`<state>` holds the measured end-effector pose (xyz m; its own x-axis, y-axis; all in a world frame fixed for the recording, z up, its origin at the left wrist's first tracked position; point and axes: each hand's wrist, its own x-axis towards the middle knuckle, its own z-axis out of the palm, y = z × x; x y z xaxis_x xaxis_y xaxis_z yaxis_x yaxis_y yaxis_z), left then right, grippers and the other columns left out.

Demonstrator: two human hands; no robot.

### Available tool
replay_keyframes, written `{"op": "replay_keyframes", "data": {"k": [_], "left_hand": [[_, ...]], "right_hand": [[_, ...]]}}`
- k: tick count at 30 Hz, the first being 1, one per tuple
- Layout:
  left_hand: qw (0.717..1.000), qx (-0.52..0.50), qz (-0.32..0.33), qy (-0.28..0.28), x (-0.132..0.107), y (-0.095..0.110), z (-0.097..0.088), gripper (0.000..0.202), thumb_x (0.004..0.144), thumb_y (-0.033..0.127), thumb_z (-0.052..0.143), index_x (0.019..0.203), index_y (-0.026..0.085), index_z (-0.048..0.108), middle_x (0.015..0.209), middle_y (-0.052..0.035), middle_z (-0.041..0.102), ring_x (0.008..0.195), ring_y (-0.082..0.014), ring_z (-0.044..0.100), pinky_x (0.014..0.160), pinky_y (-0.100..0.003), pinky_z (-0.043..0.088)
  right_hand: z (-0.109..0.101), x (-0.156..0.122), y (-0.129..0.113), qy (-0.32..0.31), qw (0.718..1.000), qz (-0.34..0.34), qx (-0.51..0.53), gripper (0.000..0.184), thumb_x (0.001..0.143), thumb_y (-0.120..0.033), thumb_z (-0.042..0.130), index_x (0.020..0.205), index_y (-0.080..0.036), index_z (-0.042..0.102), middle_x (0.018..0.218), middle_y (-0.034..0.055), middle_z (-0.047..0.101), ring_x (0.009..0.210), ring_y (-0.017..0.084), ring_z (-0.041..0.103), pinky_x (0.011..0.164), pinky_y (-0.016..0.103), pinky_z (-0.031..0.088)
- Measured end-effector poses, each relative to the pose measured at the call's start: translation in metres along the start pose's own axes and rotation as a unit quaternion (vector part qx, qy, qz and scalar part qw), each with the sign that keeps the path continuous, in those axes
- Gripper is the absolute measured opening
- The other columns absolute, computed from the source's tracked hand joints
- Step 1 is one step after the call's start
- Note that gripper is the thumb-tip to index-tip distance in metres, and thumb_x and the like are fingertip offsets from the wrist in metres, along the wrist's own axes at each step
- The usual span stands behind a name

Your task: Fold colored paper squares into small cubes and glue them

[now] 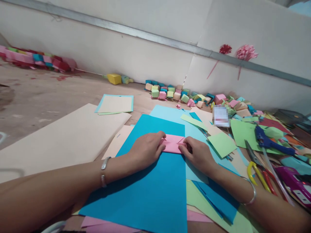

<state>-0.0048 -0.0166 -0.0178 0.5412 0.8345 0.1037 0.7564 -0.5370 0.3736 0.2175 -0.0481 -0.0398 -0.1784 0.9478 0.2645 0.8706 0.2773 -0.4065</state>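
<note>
My left hand (147, 147) is nearly closed, thumb and forefinger pinching the left end of a small folded strip of pink paper (172, 143). My right hand (199, 153) has the other end — fingers curled in, thumb pressed along the near edge at the right corner. The strip lies stretched between my two hands, over the upper part of a large blue sheet (148, 191), with a slanting fold line showing near its right end. How tightly each hand squeezes, I cannot tell.

I wear a silver bangle (104, 163) on my left wrist and a silver bracelet (254, 194) on my right. To the left of the blue sheet lies a big cream sheet (63, 142), with a small stack of paper squares (115, 104) at its far edge. Beyond my right hand, a green piece of paper (222, 144) rests on other loose sheets. Farther right are the scissors (255, 159) with yellow and red handles, pointing away from me, and a blue glue gun (261, 136) just beside them. Along the wall (155, 53) sits a row of small folded paper boxes (170, 94) — pink, green, blue and yellow — well apart from my hands.
</note>
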Motion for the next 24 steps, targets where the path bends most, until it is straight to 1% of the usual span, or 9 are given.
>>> {"op": "replay_keyframes", "data": {"k": [6,10,12,14,15,16,18,21,24], "left_hand": [[1.0,0.01,0.003,0.008,0.002,-0.002,-0.001,0.029,0.094,0.028,0.044,0.117,0.016,0.055,0.105,-0.0117,0.067,0.097,-0.0288,0.062,0.078,-0.039,0.047],[0.997,0.027,0.039,0.056,0.004,-0.009,0.0,0.041,0.087,0.027,0.054,0.126,0.014,0.055,0.12,-0.0155,0.06,0.113,-0.0319,0.052,0.094,-0.046,0.042],[0.997,0.015,0.051,0.06,0.005,-0.014,0.002,0.048,0.085,0.025,0.056,0.132,0.015,0.053,0.13,-0.015,0.056,0.122,-0.0332,0.045,0.1,-0.05,0.037],[0.996,-0.005,0.065,0.054,0.008,-0.018,0.004,0.051,0.083,0.023,0.058,0.134,0.019,0.052,0.134,-0.0121,0.055,0.128,-0.033,0.04,0.104,-0.052,0.033],[0.996,-0.015,0.073,0.052,0.009,-0.02,0.005,0.053,0.082,0.022,0.06,0.134,0.021,0.052,0.135,-0.0106,0.055,0.129,-0.0325,0.04,0.105,-0.052,0.032],[0.995,-0.026,0.082,0.052,0.01,-0.021,0.005,0.054,0.08,0.022,0.061,0.134,0.022,0.052,0.134,-0.0094,0.056,0.129,-0.0319,0.04,0.105,-0.052,0.032],[0.993,-0.051,0.092,0.054,0.013,-0.022,0.005,0.056,0.077,0.021,0.065,0.131,0.023,0.054,0.131,-0.0085,0.058,0.126,-0.0309,0.043,0.105,-0.051,0.033],[0.99,-0.097,0.088,0.047,0.014,-0.019,0.001,0.061,0.069,0.018,0.071,0.128,0.022,0.056,0.116,-0.0084,0.063,0.114,-0.0286,0.051,0.1,-0.049,0.039],[0.98,-0.174,0.088,0.031,0.013,-0.014,-0.003,0.065,0.068,0.012,0.068,0.13,0.022,0.053,0.108,-0.007,0.06,0.102,-0.0223,0.055,0.093,-0.042,0.045]], "right_hand": [[0.001,0.001,0.003,0.001,1.0,-0.014,-0.017,0.023,0.091,-0.037,0.052,0.076,-0.02,0.052,0.063,-0.0028,0.055,0.057,0.013,0.049,0.055,0.025,0.03],[0.002,0.001,0.004,0.011,0.999,-0.016,-0.043,0.02,0.09,-0.037,0.054,0.079,-0.02,0.055,0.064,-0.0016,0.057,0.058,0.015,0.051,0.055,0.027,0.034],[0.002,0.003,0.006,0.031,0.997,-0.04,-0.062,0.019,0.088,-0.037,0.056,0.089,-0.018,0.06,0.076,0.0035,0.063,0.07,0.019,0.057,0.063,0.03,0.041],[0.003,0.005,0.009,0.056,0.992,-0.08,-0.081,0.032,0.087,-0.036,0.058,0.109,-0.014,0.06,0.102,0.0124,0.066,0.094,0.027,0.059,0.078,0.037,0.046],[0.003,0.006,0.01,0.062,0.989,-0.099,-0.088,0.04,0.087,-0.036,0.058,0.119,-0.012,0.057,0.115,0.0158,0.063,0.105,0.03,0.056,0.086,0.041,0.045],[0.003,0.008,0.012,0.06,0.988,-0.114,-0.091,0.047,0.087,-0.036,0.058,0.127,-0.011,0.054,0.124,0.0172,0.06,0.113,0.032,0.053,0.092,0.044,0.044],[0.003,0.01,0.015,0.041,0.988,-0.128,-0.08,0.054,0.087,-0.035,0.058,0.135,-0.011,0.048,0.131,0.0162,0.058,0.121,0.032,0.049,0.097,0.047,0.042],[0.002,0.011,0.016,0.021,0.991,-0.127,-0.04,0.051,0.087,-0.033,0.058,0.134,-0.014,0.05,0.126,0.0137,0.063,0.125,0.031,0.048,0.099,0.048,0.041],[-0.003,0.01,0.012,0.031,0.992,-0.122,0.006,0.05,0.084,-0.032,0.061,0.132,-0.017,0.052,0.119,0.0128,0.066,0.12,0.031,0.052,0.098,0.049,0.042]]}}
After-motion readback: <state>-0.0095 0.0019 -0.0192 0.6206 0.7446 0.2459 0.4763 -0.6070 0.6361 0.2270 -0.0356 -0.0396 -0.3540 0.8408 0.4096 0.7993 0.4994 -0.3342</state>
